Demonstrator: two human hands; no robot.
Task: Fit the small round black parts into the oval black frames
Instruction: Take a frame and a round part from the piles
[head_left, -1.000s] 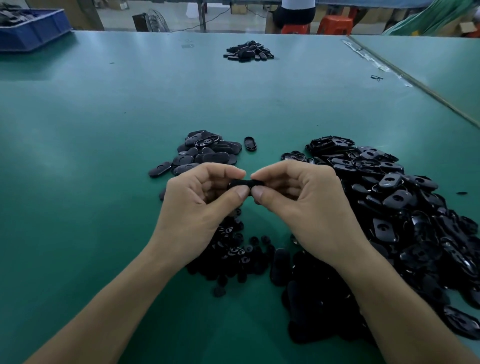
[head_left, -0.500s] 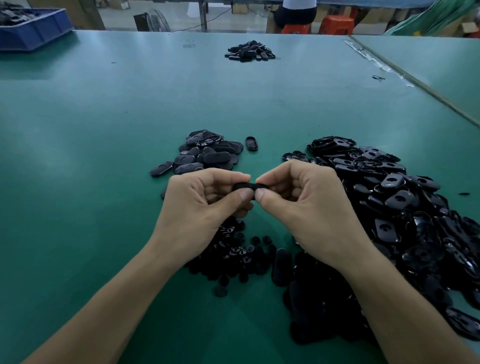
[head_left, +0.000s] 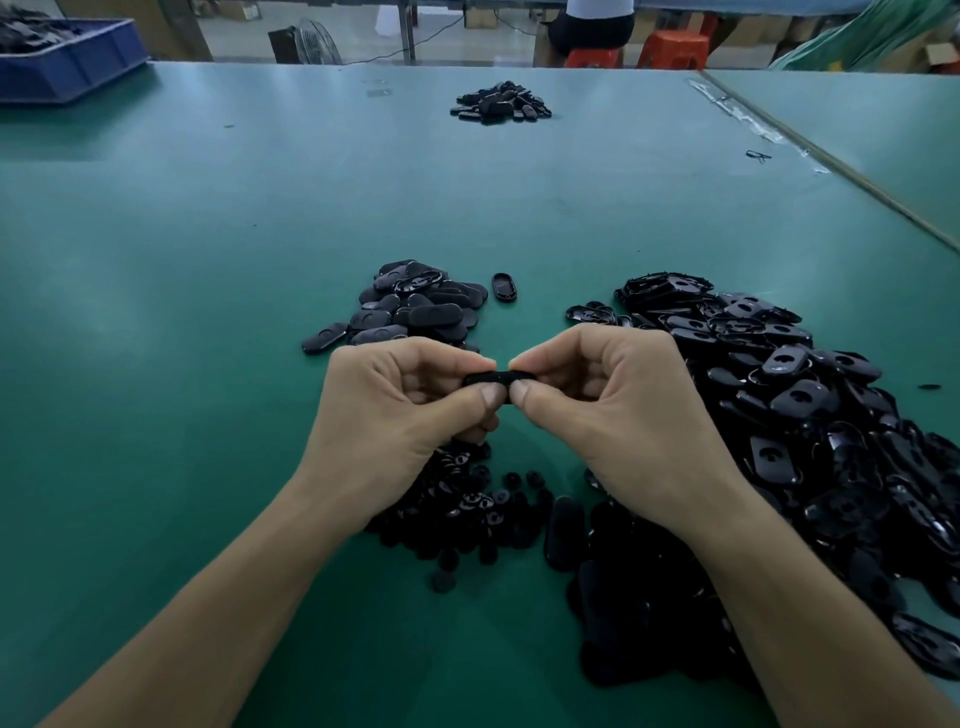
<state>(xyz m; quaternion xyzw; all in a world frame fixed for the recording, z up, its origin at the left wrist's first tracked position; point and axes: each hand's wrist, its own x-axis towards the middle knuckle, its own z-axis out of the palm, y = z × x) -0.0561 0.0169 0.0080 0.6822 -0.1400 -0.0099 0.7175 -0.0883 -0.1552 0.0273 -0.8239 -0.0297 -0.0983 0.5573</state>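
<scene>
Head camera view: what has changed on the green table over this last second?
Very little. The left hand and right hand sank slightly nearer the person, thumbs still pinching the small oval black plastic frame between them. Nothing was picked up or released. The piles of black parts on the green table lie as before.

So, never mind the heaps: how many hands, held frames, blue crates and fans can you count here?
Hands: 2 (left hand, right hand)
Held frame, pinched by both hands: 1
Blue crate: 1
Fan: 1
Total: 5
</scene>
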